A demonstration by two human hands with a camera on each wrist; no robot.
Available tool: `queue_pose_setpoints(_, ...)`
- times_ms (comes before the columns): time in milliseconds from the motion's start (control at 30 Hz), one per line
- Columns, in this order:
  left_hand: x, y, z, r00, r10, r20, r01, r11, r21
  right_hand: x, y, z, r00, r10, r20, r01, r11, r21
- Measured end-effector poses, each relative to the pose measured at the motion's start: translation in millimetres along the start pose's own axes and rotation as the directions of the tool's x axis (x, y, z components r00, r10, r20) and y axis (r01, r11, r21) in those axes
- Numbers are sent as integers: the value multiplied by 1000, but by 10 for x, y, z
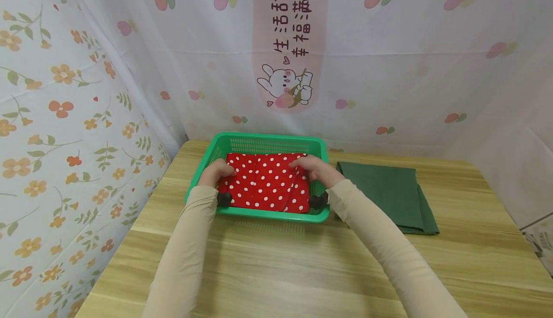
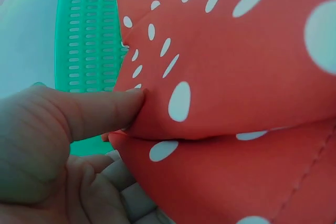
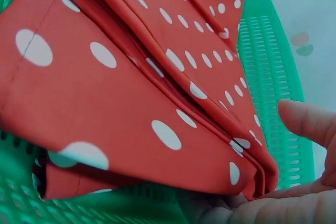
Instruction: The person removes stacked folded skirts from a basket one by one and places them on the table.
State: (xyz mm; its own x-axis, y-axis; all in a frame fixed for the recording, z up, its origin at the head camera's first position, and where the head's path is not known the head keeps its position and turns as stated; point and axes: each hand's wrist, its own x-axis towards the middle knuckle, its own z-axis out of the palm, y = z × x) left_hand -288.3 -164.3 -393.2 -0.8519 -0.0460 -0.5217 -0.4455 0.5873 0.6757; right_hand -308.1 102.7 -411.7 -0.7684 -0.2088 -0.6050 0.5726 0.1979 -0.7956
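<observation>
Red polka-dotted cloth [image 1: 270,183] lies inside our green basket [image 1: 270,216], folded into a layered, roughly rectangular bundle, its smooth weave crossed by a stitched seam. Slots pierce the basket's glossy, plastic-looking walls, and its corners are rounded. With our left hand [image 1: 217,171] we pinch the fabric's edge, thumb above and fingers beneath. Our right hand [image 1: 318,170] is spread, thumb lifted clear, fingers under the soft folds. Beside the basket, flat dark green fabric [image 1: 380,193] lies on the wood-grained table [image 1: 276,270].
</observation>
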Motion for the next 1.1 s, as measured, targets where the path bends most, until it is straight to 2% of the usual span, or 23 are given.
queue_pose_setpoints(167, 3, 6, 5, 1000, -14, 0, 14, 1000, 4, -1, -10, 19, 999, -24, -24, 24, 1000, -5)
queue_pose_setpoints(300, 30, -6, 13, 1000, -11, -6, 11, 1000, 28, -32, -22, 56, 993, -104, -59, 99, 992, -78)
queue_pose_setpoints(433, 43, -18, 15, 1000, -8, -7, 8, 999, 34, -62, -38, 96, 983, -156, -93, 140, 978, -152)
queue_pose_setpoints(667, 13, -9, 8, 1000, -6, 2, 6, 1000, -2, -78, -54, 152, 973, -168, -157, 150, 981, -120)
queue_pose_setpoints(733, 7, -3, 8, 1000, -3, 9, 3, 1000, -20, -85, -57, 138, 975, -158, -154, 140, 983, -120)
queue_pose_setpoints(800, 4, -5, 8, 999, -11, 31, 13, 999, -44, -97, -59, 112, 982, -137, -132, 114, 980, -165)
queue_pose_setpoints(867, -6, -11, -3, 997, -32, 71, 37, 997, -69, -109, -56, 86, 989, -115, -95, 88, 963, -253)
queue_pose_setpoints(967, -61, -5, -43, 989, -80, 127, 88, 994, -63, -137, -50, 69, 996, -80, -34, 59, 910, -410)
queue_pose_setpoints(1033, -76, 2, -71, 984, -102, 143, 109, 993, -37, -155, -45, 77, 997, -71, -12, 57, 885, -463)
queue_pose_setpoints(1100, -78, 8, -89, 985, -111, 133, 111, 994, 4, -176, -42, 95, 997, -72, 7, 67, 877, -477)
